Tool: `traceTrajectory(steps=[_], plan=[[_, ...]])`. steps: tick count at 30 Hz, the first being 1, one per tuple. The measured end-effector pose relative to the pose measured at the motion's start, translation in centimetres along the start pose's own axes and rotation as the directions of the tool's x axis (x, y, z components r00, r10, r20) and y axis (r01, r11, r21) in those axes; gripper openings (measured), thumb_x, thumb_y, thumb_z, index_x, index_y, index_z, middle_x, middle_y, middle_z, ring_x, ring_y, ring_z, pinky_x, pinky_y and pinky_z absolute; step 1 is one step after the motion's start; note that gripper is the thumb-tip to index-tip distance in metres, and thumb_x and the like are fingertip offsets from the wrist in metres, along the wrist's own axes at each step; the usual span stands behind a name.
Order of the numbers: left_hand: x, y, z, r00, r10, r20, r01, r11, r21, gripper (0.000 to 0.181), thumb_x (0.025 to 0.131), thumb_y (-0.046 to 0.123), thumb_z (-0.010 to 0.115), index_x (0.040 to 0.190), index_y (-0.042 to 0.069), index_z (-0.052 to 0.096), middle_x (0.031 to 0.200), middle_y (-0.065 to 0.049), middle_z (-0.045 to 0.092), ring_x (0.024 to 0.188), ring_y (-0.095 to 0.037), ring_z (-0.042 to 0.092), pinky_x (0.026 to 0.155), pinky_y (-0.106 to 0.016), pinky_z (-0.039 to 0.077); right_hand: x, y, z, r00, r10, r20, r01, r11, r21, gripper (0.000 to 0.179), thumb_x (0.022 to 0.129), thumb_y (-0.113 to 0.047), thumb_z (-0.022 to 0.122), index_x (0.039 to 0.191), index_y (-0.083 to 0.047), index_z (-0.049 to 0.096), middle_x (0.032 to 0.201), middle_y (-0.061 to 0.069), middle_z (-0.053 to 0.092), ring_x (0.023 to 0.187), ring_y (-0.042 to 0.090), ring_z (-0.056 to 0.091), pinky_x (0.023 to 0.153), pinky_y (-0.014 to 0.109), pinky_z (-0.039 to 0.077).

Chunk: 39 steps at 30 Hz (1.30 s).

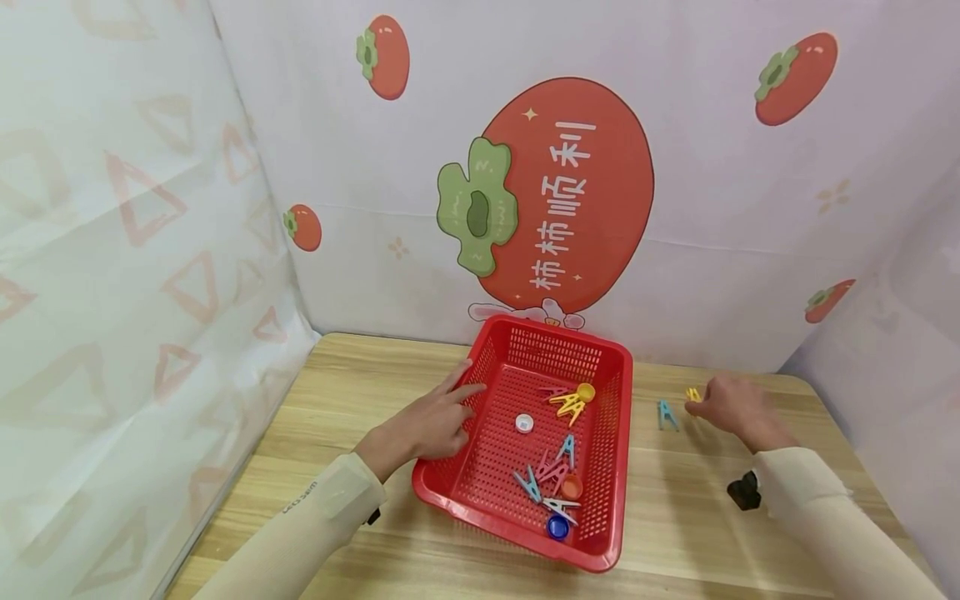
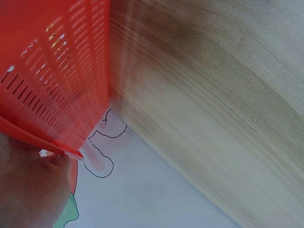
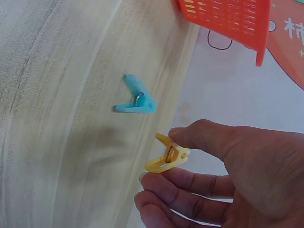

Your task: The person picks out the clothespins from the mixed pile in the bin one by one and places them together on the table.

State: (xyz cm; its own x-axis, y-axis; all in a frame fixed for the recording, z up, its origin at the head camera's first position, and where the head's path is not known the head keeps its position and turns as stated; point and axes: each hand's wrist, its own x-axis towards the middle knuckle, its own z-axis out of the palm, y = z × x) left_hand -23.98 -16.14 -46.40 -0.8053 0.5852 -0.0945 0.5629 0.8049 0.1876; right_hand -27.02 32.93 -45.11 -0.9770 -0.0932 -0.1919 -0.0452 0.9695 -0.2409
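Observation:
My left hand [image 1: 429, 423] holds the left rim of a red plastic basket [image 1: 516, 525], its fingers reaching over the edge to the inside. In the right wrist view, my right hand [image 3: 256, 166] pinches a yellow clothespin [image 3: 177, 159] between thumb and fingers, just above the wooden table. Close to it a light blue clothespin [image 3: 147, 105] lies on the tabletop. Inside the basket are yellow clothespins [image 1: 573, 408], blue, pink and white clothespins, and several bottle caps: a white cap [image 1: 524, 423], a yellow cap [image 1: 586, 392], an orange cap [image 1: 572, 487] and a blue cap [image 1: 557, 527].
The wooden table [image 1: 367, 367] meets a cloth backdrop [image 1: 697, 167] printed with persimmons behind it. White cloth [image 1: 90, 333] hangs on the left, and more hangs on the right. The basket stands near mid-table, slightly turned.

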Motion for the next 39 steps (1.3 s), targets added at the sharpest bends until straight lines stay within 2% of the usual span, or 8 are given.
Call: traceTrajectory(steps=[8, 21, 28, 39], plan=[[0.0, 0.1, -0.3, 1.0, -0.002, 0.002, 0.002, 1.0, 0.001, 0.029, 0.096, 0.013, 0.07, 0.121, 0.005, 0.081, 0.174, -0.006, 0.043, 0.172, -0.03, 0.005, 0.134, -0.047, 0.035, 0.2, 0.2, 0.9, 1.0, 0.007, -0.001, -0.007, 1.0, 0.003, 0.046, 0.096, -0.032, 0.069, 0.061, -0.019, 0.043, 0.059, -0.007, 0.035, 0.058, 0.012, 0.038, 0.058, 0.03, 0.031], [0.1, 0.0, 0.0, 1.0, -0.011, 0.004, 0.011, 1.0, -0.002, 0.027, 0.096, 0.013, 0.069, 0.119, 0.006, 0.082, 0.174, -0.005, 0.043, 0.172, -0.03, 0.004, 0.133, -0.046, 0.037, 0.7, 0.9, 2.3, 0.997, 0.072, 0.009, -0.073, 0.996, 0.053, 0.04, 0.096, -0.029, 0.071, 0.068, -0.013, 0.049, 0.065, -0.001, 0.042, 0.062, 0.016, 0.043, 0.058, 0.03, 0.033], [0.0, 0.0, 0.2, 1.0, -0.016, 0.01, 0.016, 1.0, -0.003, 0.029, 0.096, 0.014, 0.069, 0.122, 0.006, 0.081, 0.175, -0.005, 0.042, 0.172, -0.028, 0.001, 0.135, -0.046, 0.033, 0.8, 1.2, 3.0, 0.998, 0.067, -0.004, -0.067, 0.997, 0.044, 0.04, 0.093, -0.029, 0.071, 0.064, -0.015, 0.048, 0.061, -0.004, 0.039, 0.059, 0.014, 0.04, 0.056, 0.029, 0.032], [0.0, 0.0, 0.2, 1.0, -0.01, 0.007, 0.01, 1.0, 0.001, 0.031, 0.096, 0.014, 0.069, 0.123, 0.006, 0.081, 0.175, -0.005, 0.042, 0.172, -0.028, 0.001, 0.135, -0.046, 0.033, 0.7, 1.1, 3.2, 0.998, 0.054, -0.012, -0.054, 0.998, 0.038, 0.04, 0.096, -0.027, 0.072, 0.065, -0.012, 0.051, 0.063, -0.002, 0.042, 0.06, 0.015, 0.042, 0.057, 0.029, 0.033]])
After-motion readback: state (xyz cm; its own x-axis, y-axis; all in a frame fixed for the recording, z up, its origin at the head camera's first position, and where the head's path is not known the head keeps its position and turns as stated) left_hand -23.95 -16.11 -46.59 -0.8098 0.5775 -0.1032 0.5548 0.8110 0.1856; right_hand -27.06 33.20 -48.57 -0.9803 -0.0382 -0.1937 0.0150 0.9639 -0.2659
